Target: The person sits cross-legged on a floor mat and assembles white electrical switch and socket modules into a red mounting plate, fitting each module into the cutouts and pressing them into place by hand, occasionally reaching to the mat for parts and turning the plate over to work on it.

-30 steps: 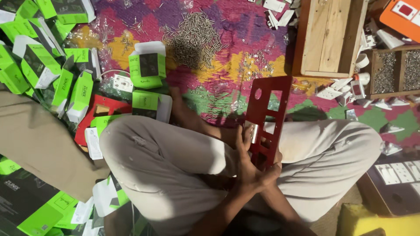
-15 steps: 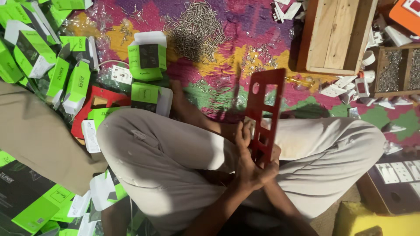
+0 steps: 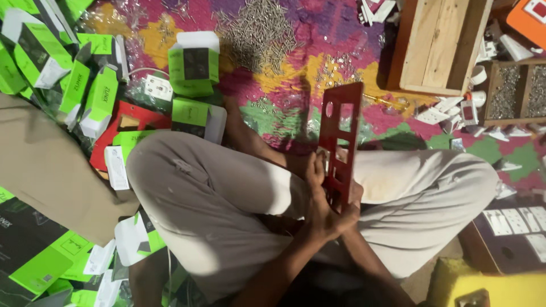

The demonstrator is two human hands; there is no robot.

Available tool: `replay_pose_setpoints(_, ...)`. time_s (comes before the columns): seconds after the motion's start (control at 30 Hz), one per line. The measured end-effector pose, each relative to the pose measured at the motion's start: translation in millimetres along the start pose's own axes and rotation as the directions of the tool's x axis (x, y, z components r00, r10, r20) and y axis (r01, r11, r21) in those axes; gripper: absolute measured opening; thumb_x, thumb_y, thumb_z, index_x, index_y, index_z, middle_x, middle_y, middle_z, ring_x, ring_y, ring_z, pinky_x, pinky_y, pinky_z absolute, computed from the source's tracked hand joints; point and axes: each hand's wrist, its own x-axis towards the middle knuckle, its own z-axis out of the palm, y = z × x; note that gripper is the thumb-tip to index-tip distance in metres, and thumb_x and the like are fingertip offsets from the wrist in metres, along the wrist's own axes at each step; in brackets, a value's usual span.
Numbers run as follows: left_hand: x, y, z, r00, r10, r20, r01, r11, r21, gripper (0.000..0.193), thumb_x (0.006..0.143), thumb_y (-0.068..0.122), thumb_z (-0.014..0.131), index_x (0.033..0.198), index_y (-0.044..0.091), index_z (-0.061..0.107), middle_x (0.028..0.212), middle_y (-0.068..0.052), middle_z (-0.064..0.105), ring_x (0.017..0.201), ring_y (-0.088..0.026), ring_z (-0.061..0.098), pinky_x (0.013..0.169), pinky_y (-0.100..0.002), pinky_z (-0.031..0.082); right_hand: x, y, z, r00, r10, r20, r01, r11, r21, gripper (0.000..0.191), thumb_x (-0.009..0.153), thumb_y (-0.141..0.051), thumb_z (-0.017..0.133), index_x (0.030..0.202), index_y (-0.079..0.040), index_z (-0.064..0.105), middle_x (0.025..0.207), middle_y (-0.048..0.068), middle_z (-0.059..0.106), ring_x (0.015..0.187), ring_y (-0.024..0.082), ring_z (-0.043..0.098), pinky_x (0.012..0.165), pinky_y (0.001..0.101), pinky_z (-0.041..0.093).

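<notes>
The red plate (image 3: 339, 142), a flat panel with cut-out windows, stands upright between the person's crossed legs, probably so both hands can work at its lower openings. The left hand (image 3: 318, 193) is closed around its lower edge, steadying it. The right hand (image 3: 351, 199) sits behind the plate, mostly hidden; whether its fingers grip cannot be told. Beyond the plate lies a heap of screws (image 3: 256, 28); left of it, green boxes (image 3: 193, 62); right, a wooden crate (image 3: 441, 42).
</notes>
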Motion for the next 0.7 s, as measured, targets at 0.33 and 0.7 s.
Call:
replay_pose_setpoints(0.33, 6.0, 0.9, -4.1, 0.999, 0.012, -0.031, -0.011, 0.999, 0.03, 0.129, 0.074, 0.027, 0.076, 0.167, -0.002, -0.008, 0.171, -0.033, 0.025, 0.154, -0.043, 0.041, 0.126, -0.05, 0.037, -1.5, 44.7, -21.6, 0.993, -0.095, 0.064, 0.101, 0.991, -0.092, 0.034, 0.109, -0.023, 0.052, 0.119, 0.006, 0.066, 0.101, 0.003, 0.065, 0.083, 0.013, 0.057, 0.068, 0.0244, 0.046)
replay_pose_setpoints(0.7, -6.0, 7.0, 6.5, 0.964, 0.177, 0.199, -0.258, 0.8, 0.542, 0.133, 0.064, 0.044, 0.09, 0.161, -0.006, 0.015, 0.16, -0.033, 0.035, 0.15, -0.05, 0.037, 0.125, -0.062, 0.024, 21.6, -108.2, -92.2, 0.907, -0.313, -0.281, 0.144, 0.859, -0.491, 0.029, 0.11, -0.023, 0.07, 0.101, 0.004, 0.073, 0.094, 0.009, 0.067, 0.089, 0.018, 0.058, 0.08, 0.0323, 0.046)
